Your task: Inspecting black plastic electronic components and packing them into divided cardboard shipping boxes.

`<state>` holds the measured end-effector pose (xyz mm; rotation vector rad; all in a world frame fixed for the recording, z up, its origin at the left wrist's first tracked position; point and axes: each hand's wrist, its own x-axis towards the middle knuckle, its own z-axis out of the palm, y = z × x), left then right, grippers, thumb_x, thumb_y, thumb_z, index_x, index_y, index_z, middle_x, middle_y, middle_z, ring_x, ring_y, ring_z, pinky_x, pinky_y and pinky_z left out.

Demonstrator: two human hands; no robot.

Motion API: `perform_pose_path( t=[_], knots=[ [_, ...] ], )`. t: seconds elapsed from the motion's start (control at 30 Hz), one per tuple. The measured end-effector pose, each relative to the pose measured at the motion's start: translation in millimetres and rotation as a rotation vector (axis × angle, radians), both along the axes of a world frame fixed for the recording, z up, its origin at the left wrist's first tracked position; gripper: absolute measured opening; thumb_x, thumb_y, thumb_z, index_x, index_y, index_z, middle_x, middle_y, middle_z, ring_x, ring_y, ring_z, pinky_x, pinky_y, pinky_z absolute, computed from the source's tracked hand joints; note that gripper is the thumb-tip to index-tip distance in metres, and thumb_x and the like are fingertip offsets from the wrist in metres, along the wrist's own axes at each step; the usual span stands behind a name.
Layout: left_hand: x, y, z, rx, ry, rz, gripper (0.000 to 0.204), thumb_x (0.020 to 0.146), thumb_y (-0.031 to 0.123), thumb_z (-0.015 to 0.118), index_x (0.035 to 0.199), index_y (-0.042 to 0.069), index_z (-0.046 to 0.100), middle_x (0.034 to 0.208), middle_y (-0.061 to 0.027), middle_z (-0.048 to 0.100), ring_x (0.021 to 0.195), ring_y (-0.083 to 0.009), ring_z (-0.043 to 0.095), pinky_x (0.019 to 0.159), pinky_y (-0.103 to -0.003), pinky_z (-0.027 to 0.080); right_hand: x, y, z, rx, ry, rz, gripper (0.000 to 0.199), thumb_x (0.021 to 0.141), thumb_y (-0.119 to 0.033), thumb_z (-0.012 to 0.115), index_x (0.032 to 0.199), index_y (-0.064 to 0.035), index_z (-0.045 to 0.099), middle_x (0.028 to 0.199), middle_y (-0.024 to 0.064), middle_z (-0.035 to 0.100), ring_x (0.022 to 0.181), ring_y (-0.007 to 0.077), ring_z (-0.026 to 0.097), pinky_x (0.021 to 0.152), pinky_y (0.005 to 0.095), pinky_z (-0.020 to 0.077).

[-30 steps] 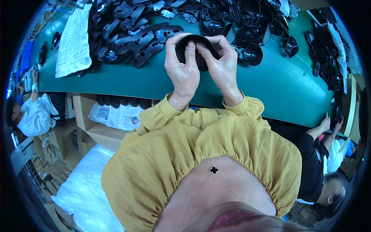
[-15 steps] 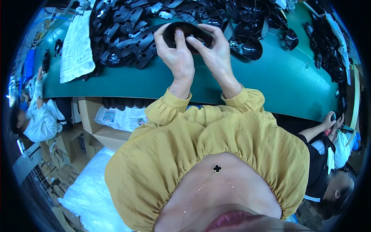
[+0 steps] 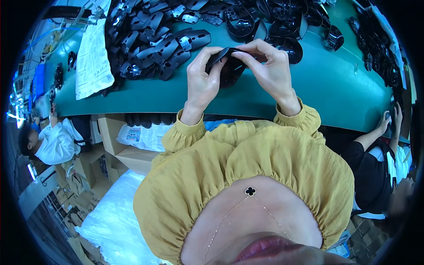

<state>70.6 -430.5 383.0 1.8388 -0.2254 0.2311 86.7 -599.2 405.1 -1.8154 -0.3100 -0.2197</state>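
Both hands have spread wider apart since half a second ago, and the black curved piece (image 3: 232, 74) between them has turned from a broad, open shape to a narrower, tilted one. It is held up over the near part of the green table (image 3: 163, 98). A rounded flap at its left slants from lower left to upper right, and a darker part hangs below, toward the person; a single long axis for the whole cannot be made out.

The left hand (image 3: 202, 76) rises nearly upright from its wrist, thumb angled up and right against the flap, fingers bent around the other side, the gap closed down to the piece's thickness. The right hand (image 3: 274, 68) leans in leftward, its thumb and forefinger almost meeting in a pinch at the piece's upper right. Several fingertips are hidden behind the piece or folded from sight, and whether it is one part or two joined cannot be told.

Beyond lie a heap of flat black parts (image 3: 161, 51) and, to the right, glossy curved parts (image 3: 240, 21), both cut off by the upper rim. A printed paper sheet (image 3: 93, 66) lies at the left.
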Motion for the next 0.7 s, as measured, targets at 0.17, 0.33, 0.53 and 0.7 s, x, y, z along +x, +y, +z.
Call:
perform_pose_path(
  t=[0.17,0.33,0.53,0.7],
  knots=[
    [-2.5,1.3,-6.3,-0.049,0.102,0.048,0.014,0.089,-0.002,0.063,0.103,-0.002,0.061,0.091,-0.0048,0.066,0.084,-0.0092,0.061,0.078,-0.024,0.049,16.5,-6.6,-9.0,0.017,0.123,0.102,0.014,0.084,-0.012,0.073,0.091,-0.001,0.07,0.081,0.0075,0.071,0.07,0.0134,0.067,0.064,0.0241,0.0514],
    [11.1,8.4,-26.2,-0.035,0.082,0.094,0.018,0.089,-0.001,0.062,0.107,-0.002,0.059,0.09,-0.0052,0.066,0.084,-0.009,0.061,0.077,-0.024,0.049,42.8,-32.9,-9.9,-0.798,-0.282,-0.436,0.058,0.075,-0.049,0.074,0.117,-0.0102,0.064,0.1,0.0099,0.067,0.088,0.0273,0.062,0.072,0.0363,0.0521],
    [24.6,0.3,-41.3,0.123,0.069,0.035,0.023,0.087,0.001,0.064,0.109,-0.001,0.06,0.099,-0.011,0.065,0.089,-0.0195,0.063,0.081,-0.03,0.049,66.4,-21.3,-27.5,-0.95,-0.017,-0.293,0.053,0.082,-0.04,0.06,0.122,-0.0051,0.056,0.097,0.0187,0.067,0.09,0.0353,0.065,0.076,0.0453,0.053],
    [35.6,-1.6,-34.2,0.366,-0.229,0.105,0.034,0.084,0.007,0.067,0.116,0.002,0.06,0.112,-0.0151,0.061,0.104,-0.0317,0.055,0.093,-0.038,0.043,78.4,-42.7,-15.9,-0.828,-0.009,-0.473,0.028,0.085,-0.013,0.053,0.112,-0.0067,0.059,0.089,0.0189,0.068,0.08,0.0399,0.065,0.068,0.0492,0.0518]
  ],
)
